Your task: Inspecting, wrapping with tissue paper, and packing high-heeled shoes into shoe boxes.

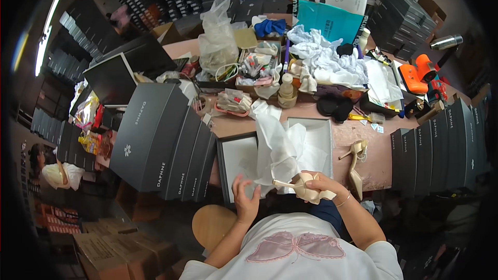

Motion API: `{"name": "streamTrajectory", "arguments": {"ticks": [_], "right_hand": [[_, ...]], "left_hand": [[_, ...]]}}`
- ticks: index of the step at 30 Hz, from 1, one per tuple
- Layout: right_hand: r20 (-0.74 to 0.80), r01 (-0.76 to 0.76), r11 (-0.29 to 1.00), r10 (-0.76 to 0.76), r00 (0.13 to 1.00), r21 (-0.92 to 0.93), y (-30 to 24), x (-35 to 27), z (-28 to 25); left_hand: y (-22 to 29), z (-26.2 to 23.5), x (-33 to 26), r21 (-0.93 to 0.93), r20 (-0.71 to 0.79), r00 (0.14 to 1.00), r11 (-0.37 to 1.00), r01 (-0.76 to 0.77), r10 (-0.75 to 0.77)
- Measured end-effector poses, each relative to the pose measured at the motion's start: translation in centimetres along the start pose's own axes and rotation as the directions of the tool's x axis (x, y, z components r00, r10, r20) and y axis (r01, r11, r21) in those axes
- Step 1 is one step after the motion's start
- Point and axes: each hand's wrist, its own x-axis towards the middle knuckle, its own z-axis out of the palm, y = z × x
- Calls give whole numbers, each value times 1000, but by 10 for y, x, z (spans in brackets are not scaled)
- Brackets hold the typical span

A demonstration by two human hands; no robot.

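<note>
My right hand [326, 186] grips a cream high-heeled shoe [306, 189] by its back part, its thin heel pointing left. To the left, my left hand [246, 197] is held with fingers apart and nothing in it, close to the near edge of an open shoebox. White tissue paper [277, 148] stands crumpled up out of the box. The dark-edged lid [222, 168] lies on the left and the white-lined tray [324, 129] on the right. Another cream heeled shoe [355, 168] lies on its side on the pink table, right of the box.
Grey shoeboxes [150, 135] stand in a row at the left, and more shoeboxes [441, 145] line the right. Behind the box are a pump bottle [287, 91], crumpled white paper [332, 54] and an orange tape dispenser [417, 75]. A round wooden stool [215, 223] is below the table edge.
</note>
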Motion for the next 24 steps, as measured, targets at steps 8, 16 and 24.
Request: {"name": "streamTrajectory", "arguments": {"ticks": [8,16,24], "right_hand": [[67,-55,951,36,997,303,19,-4,14],[8,-100,983,100,995,151,7,-13,17],[-15,67,927,-66,998,369,14,-16,49]], "left_hand": [[45,7,44,10,486,807,921,-389,336],[46,1,67,-111,323,887,944,-309,329],[93,-39,73,-165,67,927,921,-354,368]]}}
